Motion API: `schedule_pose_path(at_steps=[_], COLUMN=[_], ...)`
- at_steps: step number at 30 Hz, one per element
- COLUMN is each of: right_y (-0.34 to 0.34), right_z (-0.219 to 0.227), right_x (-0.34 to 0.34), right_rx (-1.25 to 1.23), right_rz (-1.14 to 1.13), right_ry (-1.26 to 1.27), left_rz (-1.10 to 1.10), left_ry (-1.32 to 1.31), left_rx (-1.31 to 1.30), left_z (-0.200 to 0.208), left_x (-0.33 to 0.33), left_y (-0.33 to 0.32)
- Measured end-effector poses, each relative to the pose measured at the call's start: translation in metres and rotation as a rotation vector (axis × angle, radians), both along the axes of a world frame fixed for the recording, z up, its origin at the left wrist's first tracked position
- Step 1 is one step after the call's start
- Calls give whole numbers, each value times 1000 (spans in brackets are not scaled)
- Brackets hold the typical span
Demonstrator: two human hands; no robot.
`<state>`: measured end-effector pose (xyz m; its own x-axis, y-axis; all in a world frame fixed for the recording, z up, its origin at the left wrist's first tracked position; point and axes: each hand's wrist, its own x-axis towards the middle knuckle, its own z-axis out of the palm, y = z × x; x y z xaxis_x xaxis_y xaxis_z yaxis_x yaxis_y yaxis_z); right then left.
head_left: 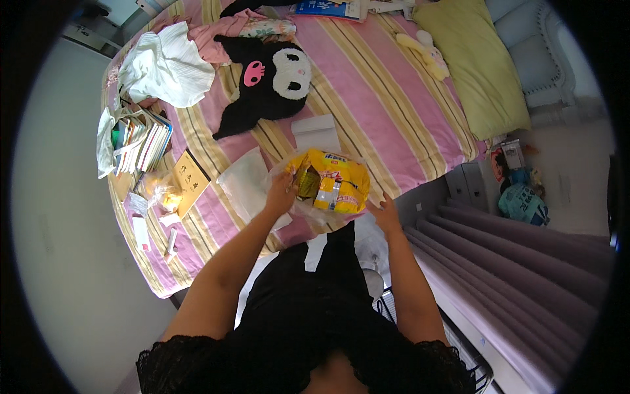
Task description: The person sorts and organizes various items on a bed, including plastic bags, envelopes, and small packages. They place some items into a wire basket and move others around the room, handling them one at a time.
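A yellow plastic package [344,176] with a torn opening on its left lies at the near edge of the bed, inside a clear plastic bag [315,213]. Dark and silvery contents show through the opening. My left hand [282,195] is closed on the clear bag at the package's left side, its fingertips partly hidden. Beside the package's lower right corner, my right hand [386,213] has its thumb and index finger spread apart. Under my left wrist lies a white plastic bag [244,182]. A white sheet of folded paper [315,133] rests just beyond the package.
A black character cushion [266,98] lies farther back on the striped bed [367,85]. To the left are a tote of books [141,141], a tan notebook [191,182] and white clothing [167,65]. A green pillow [476,59] and purple curtain [499,256] are at right.
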<state>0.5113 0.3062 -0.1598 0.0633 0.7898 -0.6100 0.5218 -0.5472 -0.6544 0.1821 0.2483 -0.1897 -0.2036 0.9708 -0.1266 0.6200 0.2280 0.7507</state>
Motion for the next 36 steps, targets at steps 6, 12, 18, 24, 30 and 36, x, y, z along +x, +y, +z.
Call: schedule_pose_path(at_steps=[6, 12, 18, 24, 30, 36], right_y=[38, 10, 65, 84, 72, 47], right_z=[8, -45, -51, -96, 33, 75], right_x=[-65, -94, -66, -54, -54, -65], right_rx=[-182, 50, 86, 8, 84, 103], right_rz=[314, 762, 88, 409, 75, 72], right_ry=[543, 366, -105, -290, 628, 655], left_rz=[151, 235, 492, 340, 138, -131], left_ry=[-160, -16, 211, 161, 307, 249], left_rx=[-126, -417, -424, -350, -217, -357], left_z=[30, 10, 3, -4, 50, 57], left_x=[77, 89, 102, 92, 104, 141], left_y=[-1, 26, 41, 50, 53, 57])
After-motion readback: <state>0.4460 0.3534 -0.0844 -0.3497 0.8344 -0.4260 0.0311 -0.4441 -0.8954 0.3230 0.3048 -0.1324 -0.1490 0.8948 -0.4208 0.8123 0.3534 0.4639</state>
